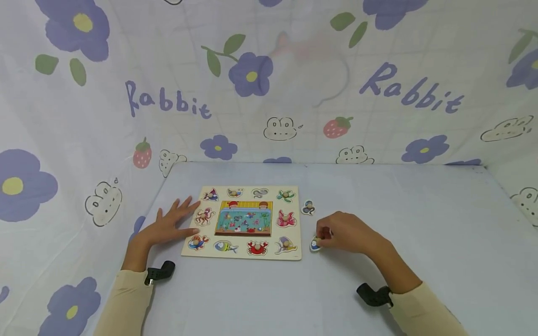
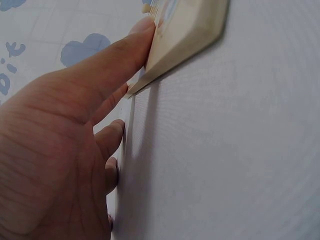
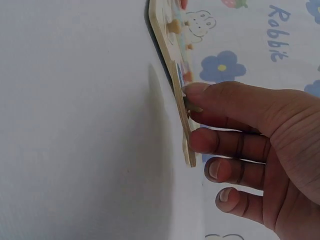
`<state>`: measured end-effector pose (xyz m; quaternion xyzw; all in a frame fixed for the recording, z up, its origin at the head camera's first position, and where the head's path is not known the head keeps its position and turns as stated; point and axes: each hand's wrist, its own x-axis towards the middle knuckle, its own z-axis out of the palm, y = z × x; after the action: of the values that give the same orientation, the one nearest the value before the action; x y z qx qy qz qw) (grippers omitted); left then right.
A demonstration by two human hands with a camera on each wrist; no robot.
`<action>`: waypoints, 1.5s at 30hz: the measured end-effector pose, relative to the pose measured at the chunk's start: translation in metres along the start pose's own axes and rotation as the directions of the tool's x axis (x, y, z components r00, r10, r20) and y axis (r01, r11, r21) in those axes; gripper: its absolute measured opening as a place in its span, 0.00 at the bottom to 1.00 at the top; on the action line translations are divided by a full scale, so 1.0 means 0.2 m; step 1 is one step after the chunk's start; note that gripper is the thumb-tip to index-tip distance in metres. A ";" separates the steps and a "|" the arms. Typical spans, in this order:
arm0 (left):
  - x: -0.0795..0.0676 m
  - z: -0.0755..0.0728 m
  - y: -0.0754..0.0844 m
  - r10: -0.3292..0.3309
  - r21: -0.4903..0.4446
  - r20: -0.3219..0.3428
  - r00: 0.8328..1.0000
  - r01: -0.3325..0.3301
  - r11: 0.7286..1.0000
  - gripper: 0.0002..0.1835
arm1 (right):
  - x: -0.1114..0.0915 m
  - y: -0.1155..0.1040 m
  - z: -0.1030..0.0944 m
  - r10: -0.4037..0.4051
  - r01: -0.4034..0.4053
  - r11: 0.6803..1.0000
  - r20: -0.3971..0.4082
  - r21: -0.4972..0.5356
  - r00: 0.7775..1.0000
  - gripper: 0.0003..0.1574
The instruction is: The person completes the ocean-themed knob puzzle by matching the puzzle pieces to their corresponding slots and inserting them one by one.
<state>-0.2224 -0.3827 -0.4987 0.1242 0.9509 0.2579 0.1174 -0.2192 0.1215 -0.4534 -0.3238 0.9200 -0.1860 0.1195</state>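
A wooden knob puzzle board lies flat on the table, with sea-animal pictures around a central aquarium scene. My left hand is at its left edge, fingers spread and thumb resting on the rim; the left wrist view shows the thumb along the board's edge. Just right of the board, my right hand pinches a small blue and white puzzle piece by its knob between thumb and index finger. The other fingers curl loosely beside it in the right wrist view. My hand hides part of this piece.
Another small blue-grey puzzle piece lies beside the board's right edge, beyond my right hand. Knobbed pieces such as a red crab and a pink starfish-like piece sit in the board. A patterned curtain stands behind the table.
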 end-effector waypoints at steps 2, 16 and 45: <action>0.00 0.00 0.00 0.001 0.000 0.001 1.000 -0.001 1.000 0.48 | 0.00 0.02 -0.01 0.020 -0.020 1.000 -0.006 -0.004 1.000 0.11; 0.01 0.00 -0.01 -0.004 0.001 0.003 1.000 0.004 1.000 0.48 | 0.00 0.11 -0.02 0.100 -0.101 0.994 -0.034 -0.035 0.994 0.11; 0.00 0.00 -0.01 0.000 0.011 0.004 1.000 -0.001 1.000 0.48 | 0.00 0.13 -0.01 0.092 -0.092 0.994 -0.007 0.058 0.996 0.07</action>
<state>-0.2217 -0.3837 -0.5002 0.1256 0.9521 0.2523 0.1187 -0.2341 0.1414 -0.4625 -0.2765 0.9287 -0.2084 0.1326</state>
